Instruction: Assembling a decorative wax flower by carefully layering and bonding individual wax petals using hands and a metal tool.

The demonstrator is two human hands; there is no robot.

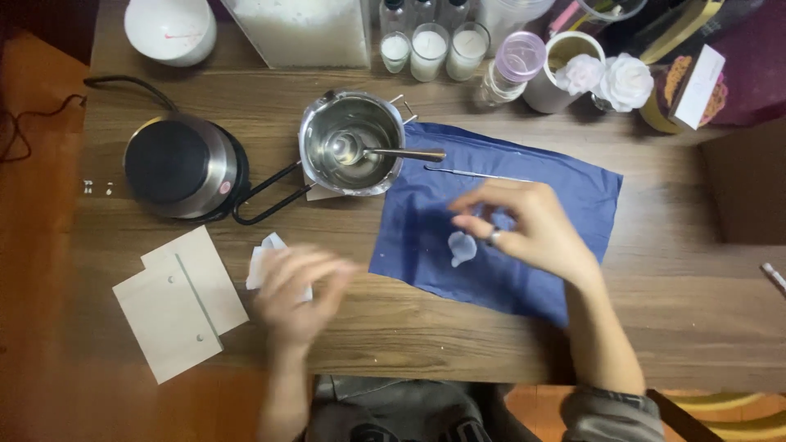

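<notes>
On blue cloth [499,237] at desk [671,327] centre, small whitish wax-like piece [462,248], seemingly light and brittle, best pinched at rim. Right hand [524,225] over it, fingers loosely spread, holding nothing. Left hand [296,288] blurred above white paper scrap [264,260]; grip unclear. Melting pot [352,143] close behind; free room toward near edge.

Blue cloth [565,192] (white smears), silver pot [352,143], pale wood boards [176,307], white roses [626,82].

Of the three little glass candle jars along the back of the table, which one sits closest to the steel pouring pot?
The leftmost candle jar: it stands almost directly behind the steel pouring pot, while the middle jar and right jar sit farther to the right.
</notes>
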